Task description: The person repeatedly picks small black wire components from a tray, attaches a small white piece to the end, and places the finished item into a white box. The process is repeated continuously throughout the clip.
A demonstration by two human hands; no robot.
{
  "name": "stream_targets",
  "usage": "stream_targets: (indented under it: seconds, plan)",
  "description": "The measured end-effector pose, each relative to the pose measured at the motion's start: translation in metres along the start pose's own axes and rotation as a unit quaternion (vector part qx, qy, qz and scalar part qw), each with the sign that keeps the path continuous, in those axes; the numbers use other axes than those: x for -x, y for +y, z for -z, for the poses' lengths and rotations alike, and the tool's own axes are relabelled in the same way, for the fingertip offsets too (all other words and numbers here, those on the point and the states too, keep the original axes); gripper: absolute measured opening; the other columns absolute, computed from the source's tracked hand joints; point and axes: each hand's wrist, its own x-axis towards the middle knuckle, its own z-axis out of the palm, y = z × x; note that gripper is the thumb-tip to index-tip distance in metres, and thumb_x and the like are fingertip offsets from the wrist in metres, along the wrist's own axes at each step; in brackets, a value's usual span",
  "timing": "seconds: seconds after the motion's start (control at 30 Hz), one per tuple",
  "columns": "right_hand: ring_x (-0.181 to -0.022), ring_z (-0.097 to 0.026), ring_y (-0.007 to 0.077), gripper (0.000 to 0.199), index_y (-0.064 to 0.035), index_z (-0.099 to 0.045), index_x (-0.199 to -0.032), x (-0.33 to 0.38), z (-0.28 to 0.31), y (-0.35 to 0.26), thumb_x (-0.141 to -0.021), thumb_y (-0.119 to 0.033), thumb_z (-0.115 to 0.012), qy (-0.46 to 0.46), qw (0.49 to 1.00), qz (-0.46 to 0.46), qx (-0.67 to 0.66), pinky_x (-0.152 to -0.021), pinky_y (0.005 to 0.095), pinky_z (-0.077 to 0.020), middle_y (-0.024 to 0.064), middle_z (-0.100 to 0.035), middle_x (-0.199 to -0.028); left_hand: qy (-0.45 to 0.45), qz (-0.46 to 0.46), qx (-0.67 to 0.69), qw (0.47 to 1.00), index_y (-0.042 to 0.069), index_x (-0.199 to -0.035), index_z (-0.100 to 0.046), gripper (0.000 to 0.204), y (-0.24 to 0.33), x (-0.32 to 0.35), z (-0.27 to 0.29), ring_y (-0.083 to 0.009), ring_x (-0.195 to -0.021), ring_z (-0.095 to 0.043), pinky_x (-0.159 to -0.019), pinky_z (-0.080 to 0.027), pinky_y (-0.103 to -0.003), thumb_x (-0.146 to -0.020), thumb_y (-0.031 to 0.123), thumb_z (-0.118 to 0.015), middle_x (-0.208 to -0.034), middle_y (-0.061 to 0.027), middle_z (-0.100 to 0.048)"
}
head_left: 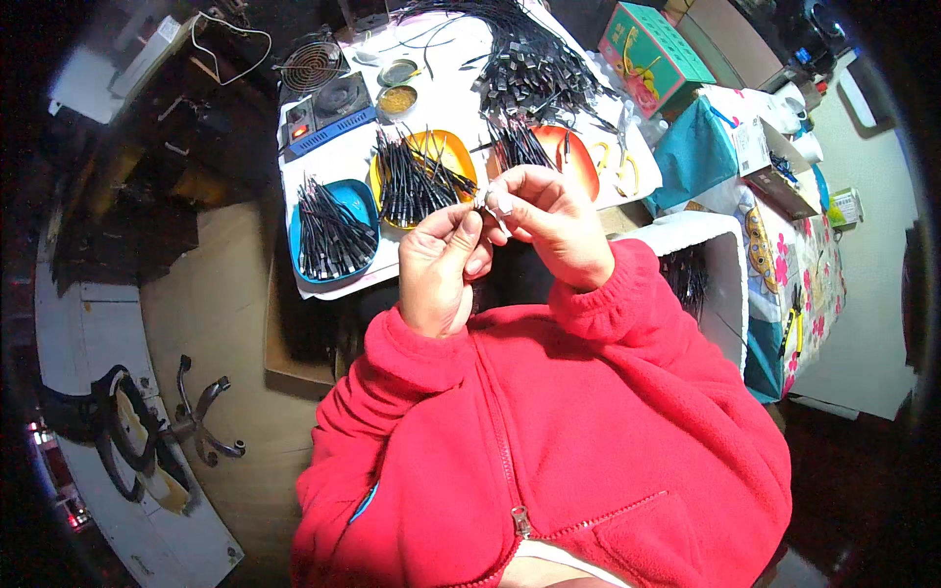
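My left hand and my right hand meet in front of my chest, just over the table's near edge. Both are closed, thumbs against fingertips, on something small with a pale and a dark part; the fingers hide most of it. Just beyond them, a yellow tray holds a heap of short black cables. To the left, more black cables with metal plugs lie in a blue tray. An orange tray with further black cables is behind my right hand.
A large pile of black cables covers the table's far side. Far left stand a blue heating device with a lit red switch and a round tin. Scissors lie right; a white foam box stands near my right elbow.
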Motion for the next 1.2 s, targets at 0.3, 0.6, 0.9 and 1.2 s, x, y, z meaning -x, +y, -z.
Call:
stream_targets:
  seconds: [0.3,0.6,0.9,1.2]
  plan:
    - [-0.062,-0.052,0.0033,0.020,-0.0048,-0.056,-0.104,0.000,0.003,0.002,-0.090,-0.017,-0.062,-0.038,0.991,-0.082,-0.098,-0.054,0.0148,-0.0379,-0.0013,-0.058,-0.079,-0.010,0.053,-0.010,0.998,-0.001,-0.099,-0.062,0.014,0.002,0.000,0.007,-0.0049,-0.053,-0.043,-0.048,-0.032,-0.018,-0.093,0.010,-0.055,-0.079,-0.0089,-0.064]
    - [-0.065,-0.054,0.0095,0.019,-0.0020,-0.057,-0.097,-0.024,0.034,0.012,-0.090,-0.019,-0.060,-0.139,0.938,-0.279,-0.149,-0.052,0.0191,-0.0366,0.0019,-0.058,-0.079,-0.060,0.081,-0.202,0.974,-0.003,-0.092,-0.064,0.017,0.007,-0.011,0.023,-0.0031,-0.054,-0.042,-0.050,-0.032,-0.017,-0.093,0.012,-0.057,-0.069,-0.0027,-0.059]
    - [-0.075,-0.067,0.0341,0.043,-0.0015,-0.070,-0.092,-0.227,0.196,-0.069,-0.080,-0.042,-0.061,0.242,0.666,-0.074,0.701,-0.071,0.0415,-0.0510,0.0198,-0.068,-0.083,-0.006,0.057,-0.117,0.991,-0.004,-0.089,-0.062,0.016,0.009,-0.020,0.036,-0.0034,-0.052,-0.041,-0.047,-0.029,-0.017,-0.093,0.010,-0.056,-0.067,-0.0030,-0.057]
    - [-0.094,-0.065,0.0339,0.047,0.0016,-0.068,-0.100,-0.266,0.212,-0.057,-0.073,-0.036,-0.074,0.233,0.631,-0.099,0.733,-0.081,0.0409,-0.0517,0.0221,-0.066,-0.100,0.007,0.043,-0.144,0.989,-0.003,-0.089,-0.062,0.016,0.013,-0.014,0.037,-0.0038,-0.051,-0.039,-0.047,-0.030,-0.017,-0.094,0.011,-0.056,-0.067,-0.0027,-0.056]
